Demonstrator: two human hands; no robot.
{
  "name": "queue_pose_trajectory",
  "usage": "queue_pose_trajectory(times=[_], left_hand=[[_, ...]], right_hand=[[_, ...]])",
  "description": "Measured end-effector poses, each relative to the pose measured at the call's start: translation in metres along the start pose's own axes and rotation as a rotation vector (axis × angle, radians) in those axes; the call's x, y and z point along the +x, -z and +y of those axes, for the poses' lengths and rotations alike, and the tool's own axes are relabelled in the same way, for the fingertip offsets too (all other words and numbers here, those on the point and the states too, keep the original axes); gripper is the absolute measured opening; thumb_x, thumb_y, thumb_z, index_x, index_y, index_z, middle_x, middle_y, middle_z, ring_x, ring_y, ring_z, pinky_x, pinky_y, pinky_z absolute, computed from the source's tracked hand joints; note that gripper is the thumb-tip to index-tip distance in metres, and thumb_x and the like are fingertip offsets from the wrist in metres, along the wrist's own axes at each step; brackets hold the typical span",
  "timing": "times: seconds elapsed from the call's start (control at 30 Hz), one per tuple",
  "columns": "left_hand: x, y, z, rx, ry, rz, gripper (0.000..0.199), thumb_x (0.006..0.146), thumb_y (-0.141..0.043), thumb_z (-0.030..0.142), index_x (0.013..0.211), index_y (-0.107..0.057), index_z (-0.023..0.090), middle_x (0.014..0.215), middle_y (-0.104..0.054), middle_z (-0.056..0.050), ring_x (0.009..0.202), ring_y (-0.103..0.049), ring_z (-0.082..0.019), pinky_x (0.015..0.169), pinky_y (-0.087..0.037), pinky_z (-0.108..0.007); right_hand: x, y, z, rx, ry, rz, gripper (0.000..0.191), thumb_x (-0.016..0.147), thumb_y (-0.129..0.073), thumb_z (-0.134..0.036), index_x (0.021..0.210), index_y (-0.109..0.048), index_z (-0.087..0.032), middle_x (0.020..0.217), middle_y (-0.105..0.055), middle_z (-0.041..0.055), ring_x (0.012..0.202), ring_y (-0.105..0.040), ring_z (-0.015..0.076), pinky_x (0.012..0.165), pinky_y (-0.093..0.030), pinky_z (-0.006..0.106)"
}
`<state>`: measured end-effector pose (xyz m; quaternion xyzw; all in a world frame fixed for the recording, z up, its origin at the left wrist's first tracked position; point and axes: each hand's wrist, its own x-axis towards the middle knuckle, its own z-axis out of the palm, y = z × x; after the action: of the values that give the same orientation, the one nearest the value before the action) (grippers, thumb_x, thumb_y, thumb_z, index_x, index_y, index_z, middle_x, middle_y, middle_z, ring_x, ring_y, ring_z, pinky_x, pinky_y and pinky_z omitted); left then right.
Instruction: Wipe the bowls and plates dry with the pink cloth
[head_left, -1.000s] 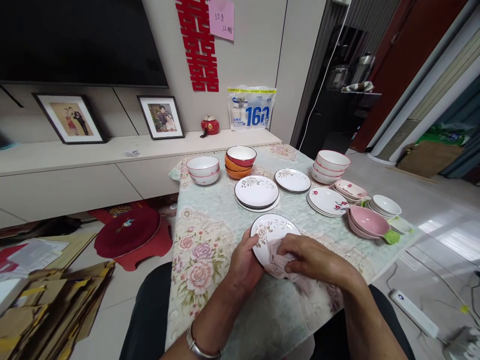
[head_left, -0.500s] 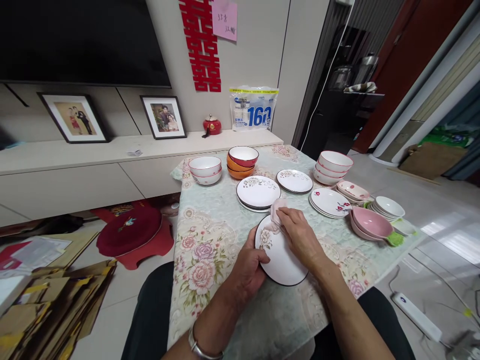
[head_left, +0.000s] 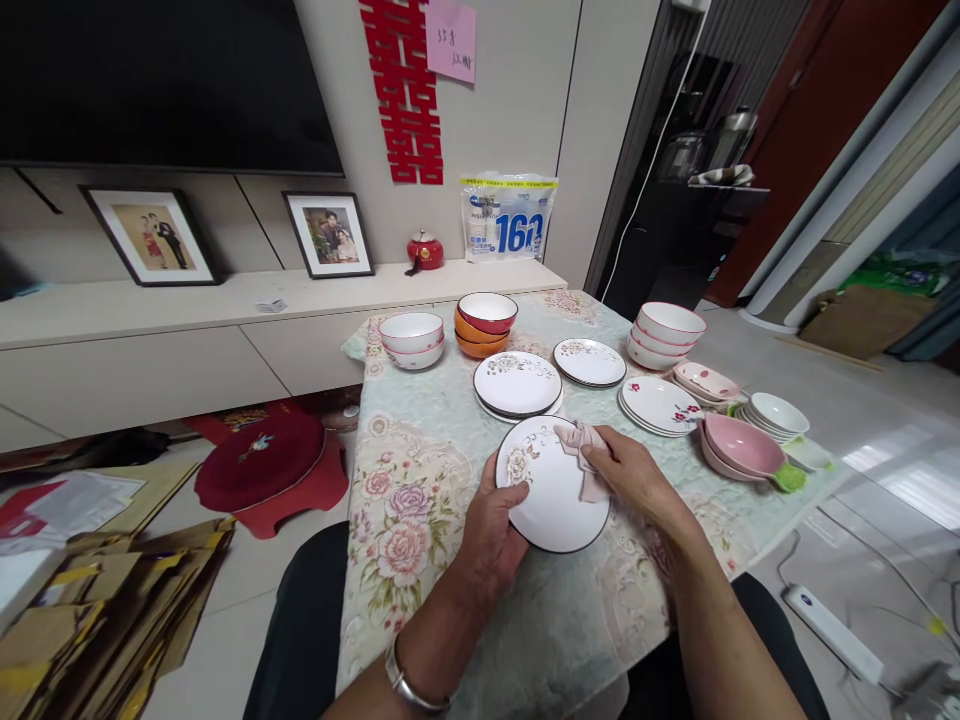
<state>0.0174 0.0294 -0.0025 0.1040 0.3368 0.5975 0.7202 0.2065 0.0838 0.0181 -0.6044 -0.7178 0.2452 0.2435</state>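
A white plate [head_left: 551, 510] with a dark rim and a brown flower print is tilted toward me above the table's near part. My left hand [head_left: 495, 515] grips its left edge, thumb on top and fingers underneath. In my right hand [head_left: 634, 475] is a bunched pale pink cloth [head_left: 589, 460], pressed on the plate's right side. Just beyond lies a stack of similar plates [head_left: 517, 382], and another small stack of plates [head_left: 589, 361] sits farther back to the right.
The flowered tablecloth [head_left: 405, 480] also bears white bowls [head_left: 412, 340], orange and red bowls [head_left: 484, 325], more white bowls [head_left: 667, 330], flower-print plates [head_left: 656, 405], pink bowls [head_left: 742, 447] and small white dishes [head_left: 780, 412]. Left of the table stands a red stool [head_left: 262, 460].
My right hand has moved the cloth from the plate's far edge to its right side. The plate has shifted slightly left and away from me, with my left hand still on it.
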Motion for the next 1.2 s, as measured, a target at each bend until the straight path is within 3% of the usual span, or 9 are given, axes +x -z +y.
queue_pose_trajectory(times=[0.17,0.4,0.53,0.63,0.77,0.97,1.07,1.2], left_hand=[[-0.002,-0.003,0.002,-0.025,-0.021,-0.020,0.090,0.055,-0.066,-0.001,0.138,-0.048,0.028,0.119,-0.072,-0.007,0.107,-0.067,-0.029,0.093,-0.052,-0.043],[-0.005,-0.004,0.006,0.023,0.123,-0.182,0.059,0.065,-0.070,0.013,0.123,-0.064,0.010,0.103,-0.076,-0.015,0.106,-0.067,-0.035,0.094,-0.049,-0.045],[-0.008,-0.002,0.006,0.094,0.177,-0.224,0.048,0.065,-0.071,0.013,0.113,-0.069,0.008,0.098,-0.076,-0.016,0.097,-0.070,-0.035,0.090,-0.050,-0.046],[-0.010,-0.002,0.003,0.160,0.196,-0.174,0.046,0.063,-0.076,0.014,0.108,-0.070,0.008,0.093,-0.077,-0.016,0.091,-0.071,-0.035,0.087,-0.051,-0.047],[-0.007,-0.002,-0.002,0.131,0.154,-0.037,0.046,0.066,-0.078,0.019,0.109,-0.067,0.008,0.092,-0.077,-0.016,0.089,-0.072,-0.034,0.085,-0.053,-0.047],[-0.002,-0.003,-0.001,0.017,0.020,0.118,0.049,0.076,-0.069,0.018,0.123,-0.060,0.006,0.100,-0.076,-0.017,0.096,-0.072,-0.033,0.087,-0.055,-0.047],[-0.001,-0.004,0.003,-0.004,-0.005,0.084,0.054,0.077,-0.070,0.018,0.129,-0.058,0.007,0.102,-0.076,-0.017,0.101,-0.071,-0.033,0.090,-0.054,-0.046],[-0.002,-0.004,0.007,-0.017,0.036,-0.063,0.056,0.076,-0.071,0.017,0.130,-0.059,0.010,0.102,-0.077,-0.014,0.103,-0.070,-0.032,0.094,-0.052,-0.045]], right_hand=[[0.003,-0.006,0.004,0.190,-0.052,0.067,0.031,0.081,-0.056,-0.039,0.096,-0.068,-0.015,0.085,-0.070,0.0050,0.075,-0.061,0.0210,0.064,-0.045,0.029],[-0.002,-0.002,-0.005,0.207,0.140,0.227,0.040,0.084,-0.054,-0.031,0.121,-0.063,-0.017,0.113,-0.070,0.0085,0.097,-0.063,0.0230,0.086,-0.047,0.034],[-0.007,0.003,-0.013,0.136,0.287,0.184,0.036,0.087,-0.052,-0.027,0.121,-0.062,-0.019,0.115,-0.068,0.0087,0.102,-0.062,0.0228,0.089,-0.046,0.035],[-0.008,0.003,-0.016,0.113,0.321,0.117,0.036,0.088,-0.051,-0.026,0.121,-0.062,-0.020,0.115,-0.068,0.0093,0.103,-0.062,0.0232,0.090,-0.046,0.035],[-0.005,0.001,-0.013,0.184,0.216,0.049,0.038,0.088,-0.052,-0.030,0.124,-0.062,-0.021,0.121,-0.068,0.0078,0.105,-0.062,0.0240,0.090,-0.046,0.035],[-0.001,0.000,-0.002,0.211,-0.020,0.005,0.033,0.086,-0.053,-0.041,0.097,-0.068,-0.015,0.088,-0.070,0.0055,0.078,-0.059,0.0211,0.066,-0.044,0.029],[0.001,-0.006,0.002,0.273,-0.088,-0.007,0.034,0.080,-0.058,-0.044,0.091,-0.068,-0.014,0.082,-0.068,0.0047,0.072,-0.057,0.0198,0.060,-0.041,0.027],[0.001,-0.009,0.003,0.317,-0.063,0.136,0.033,0.079,-0.058,-0.037,0.101,-0.068,-0.014,0.088,-0.070,0.0049,0.078,-0.059,0.0205,0.065,-0.043,0.028]])
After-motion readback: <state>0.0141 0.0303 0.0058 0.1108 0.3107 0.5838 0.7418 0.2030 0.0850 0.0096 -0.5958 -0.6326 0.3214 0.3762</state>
